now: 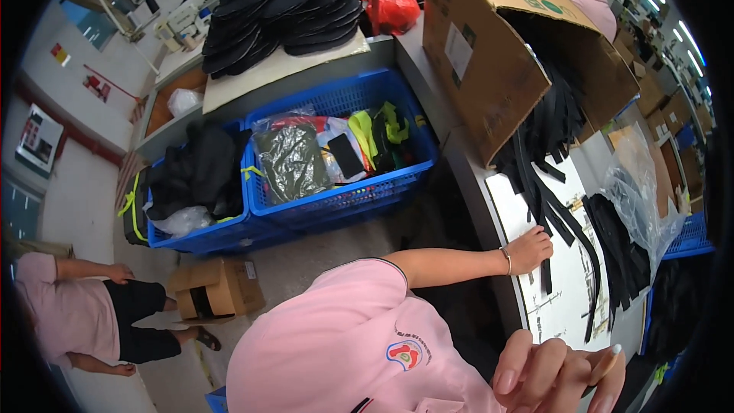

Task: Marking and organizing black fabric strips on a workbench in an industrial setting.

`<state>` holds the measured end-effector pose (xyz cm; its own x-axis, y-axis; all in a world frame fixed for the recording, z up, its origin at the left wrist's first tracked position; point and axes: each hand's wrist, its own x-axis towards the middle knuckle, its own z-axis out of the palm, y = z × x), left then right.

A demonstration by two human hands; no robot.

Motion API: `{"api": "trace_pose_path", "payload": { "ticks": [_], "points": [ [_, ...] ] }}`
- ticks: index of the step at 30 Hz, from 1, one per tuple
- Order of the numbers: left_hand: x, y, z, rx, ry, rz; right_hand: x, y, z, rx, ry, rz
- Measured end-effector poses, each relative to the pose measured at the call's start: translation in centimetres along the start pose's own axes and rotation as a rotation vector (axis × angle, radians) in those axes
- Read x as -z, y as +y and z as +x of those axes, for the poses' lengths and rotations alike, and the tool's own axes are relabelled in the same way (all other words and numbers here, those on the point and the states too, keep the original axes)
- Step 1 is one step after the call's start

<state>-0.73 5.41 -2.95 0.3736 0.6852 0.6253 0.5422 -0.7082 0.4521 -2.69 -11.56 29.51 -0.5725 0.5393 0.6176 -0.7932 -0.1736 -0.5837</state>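
Observation:
My left hand (529, 251), with a bracelet at its wrist, is closed at the white worktop (547, 313). Its fingers are on a flat black strip (546, 279), whose end shows below the hand. More black strips (535, 176) hang out of a large cardboard box (485, 53) lying on its side just beyond. A thick bundle of black strips (618, 252) lies to the right. Close to the camera at the lower right is my right hand (562, 375), raised, its fingers bent and apart, with nothing visible in them.
Blue plastic crates (344, 191) hold bagged goods, a black phone (345, 156) and dark cloth. Stacked black oval pieces (283, 11) stand on the far table. Clear plastic (646, 199) lies right of the strips. A person (95, 313) stands at left beside a small carton (218, 291); another sits far right.

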Motion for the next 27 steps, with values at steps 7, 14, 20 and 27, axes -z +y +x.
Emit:
{"api": "trace_pose_path", "payload": {
  "ticks": [7, 14, 20, 27],
  "points": [
    [0.2, 0.0, 0.1, -0.018, 0.001, 0.020, -0.7, 0.0, -1.0, -0.018, 0.086, -0.127],
    [-0.3, -0.5, 0.3, -0.093, 0.068, 0.012, 2.9, 2.4, -5.7, 0.300, 0.379, -0.468],
    [1.2, -0.2, 0.8, -0.061, 0.100, -0.125, 9.0, 1.3, -16.6, 0.186, 0.915, -0.339],
    [-0.5, 7.0, 1.1, -0.033, 0.035, -0.300, 8.6, 0.3, -28.2, 0.306, 1.552, -0.571]
  ]
}}
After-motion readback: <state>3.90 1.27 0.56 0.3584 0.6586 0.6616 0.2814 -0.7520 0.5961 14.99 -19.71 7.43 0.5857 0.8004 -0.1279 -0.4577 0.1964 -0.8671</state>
